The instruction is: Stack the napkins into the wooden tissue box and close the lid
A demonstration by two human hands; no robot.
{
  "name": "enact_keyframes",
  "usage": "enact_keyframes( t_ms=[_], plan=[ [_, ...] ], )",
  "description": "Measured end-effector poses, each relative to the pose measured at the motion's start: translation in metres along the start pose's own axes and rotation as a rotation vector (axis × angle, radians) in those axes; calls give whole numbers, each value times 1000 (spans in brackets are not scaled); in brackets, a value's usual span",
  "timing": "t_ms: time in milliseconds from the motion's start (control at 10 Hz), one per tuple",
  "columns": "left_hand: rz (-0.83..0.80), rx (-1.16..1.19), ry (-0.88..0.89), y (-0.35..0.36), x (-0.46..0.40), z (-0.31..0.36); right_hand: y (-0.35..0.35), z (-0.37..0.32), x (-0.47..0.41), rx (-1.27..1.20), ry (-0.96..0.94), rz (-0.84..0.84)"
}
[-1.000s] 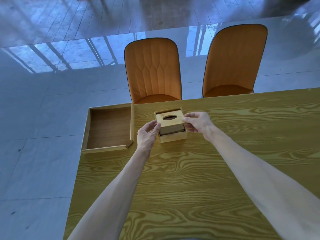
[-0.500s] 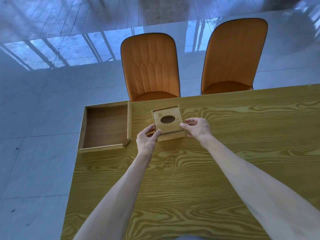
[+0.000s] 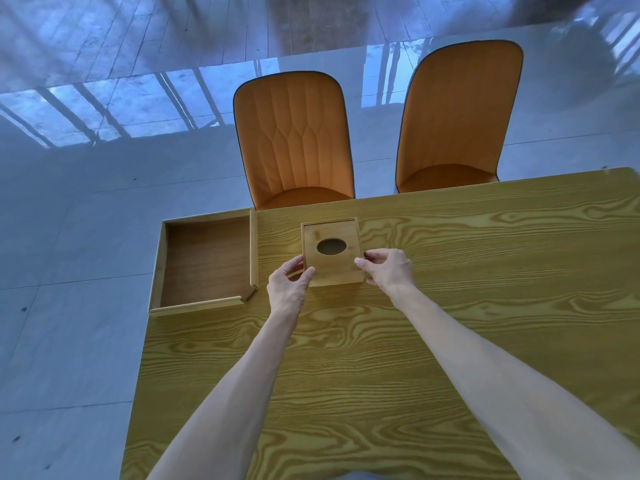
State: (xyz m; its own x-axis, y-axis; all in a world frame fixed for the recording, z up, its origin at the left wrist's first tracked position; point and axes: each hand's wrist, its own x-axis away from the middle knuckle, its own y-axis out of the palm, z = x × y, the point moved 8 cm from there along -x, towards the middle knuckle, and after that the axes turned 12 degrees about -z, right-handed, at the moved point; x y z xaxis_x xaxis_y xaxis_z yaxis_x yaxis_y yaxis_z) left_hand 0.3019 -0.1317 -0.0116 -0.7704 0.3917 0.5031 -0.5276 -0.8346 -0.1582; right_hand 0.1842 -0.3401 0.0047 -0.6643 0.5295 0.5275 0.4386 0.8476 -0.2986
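Squarely in the far middle of the table sits the box, a small, pale, blocky wooden thing whose grain and colour nearly match the tabletop under it. Its lid lies flat on top, inside a thin raised rim that shows along the far and left edges, and an oval hole is cut through the lid's middle, dark inside; no napkin shows through it. From above the top is nearly square, only slightly longer from the near edge to the far edge, and that axis leans a little to the left of straight away from the person. The oval's long axis runs across, left to right. The opening faces straight up. The left hand is at the box's near left corner, thumb tip on the lid's edge and fingers curled against the left side. The right hand is at the near right corner, thumb on the lid and fingers bent around the right side, so both hands lightly pinch the box. Left of the box, just apart from it, a shallow wooden tray overhangs the table's left edge. Beyond the box, two orange chairs stand at the table's far side.
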Motion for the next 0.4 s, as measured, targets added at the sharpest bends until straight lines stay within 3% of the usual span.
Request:
enact_keyframes(
  t_ms=[100,300,400],
  plan=[
    [-38,-96,-17,-1,0,3,1,-4,1,60,8,-22],
    [-346,-347,-178,0,3,7,1,-18,10,252,54,-168],
    [-425,-594,-193,-9,5,26,4,-33,16,381,74,-253]
  ],
)
